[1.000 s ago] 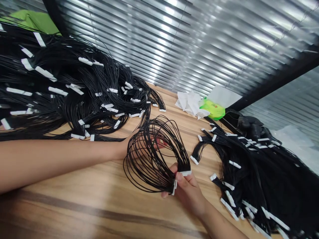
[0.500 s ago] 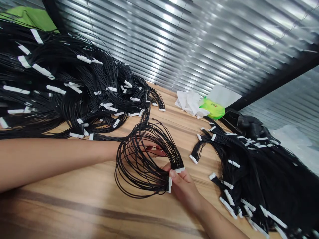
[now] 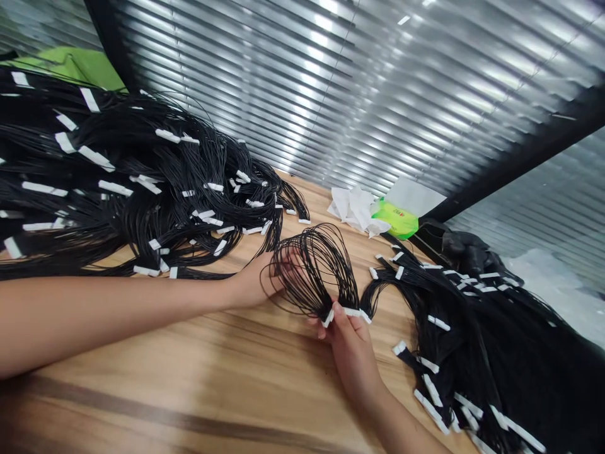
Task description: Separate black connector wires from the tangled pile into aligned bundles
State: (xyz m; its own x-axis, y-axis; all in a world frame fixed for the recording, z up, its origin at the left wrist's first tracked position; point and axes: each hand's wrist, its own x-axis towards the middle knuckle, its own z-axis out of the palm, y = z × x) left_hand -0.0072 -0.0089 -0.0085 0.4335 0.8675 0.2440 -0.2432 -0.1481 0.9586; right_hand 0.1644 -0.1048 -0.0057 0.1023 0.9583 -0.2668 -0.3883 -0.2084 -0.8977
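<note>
Black wire bundle [image 3: 314,271] was pinched at white connectors [image 3: 350,312] by R hand [image 3: 352,356] to keep ends together, L hand [image 3: 253,284] behind loops, grip unclear.

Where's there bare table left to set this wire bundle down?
The widest bare wood of the table lies below your left forearm, left of your right hand holding the wire bundle. A smaller patch sits between the left wire harness pile and the crumpled tissue. It's crowded at right, where the second harness pile spreads.

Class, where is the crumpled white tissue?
In the head view, the crumpled white tissue lies at the desk's far edge, just left of the green packet.
</note>
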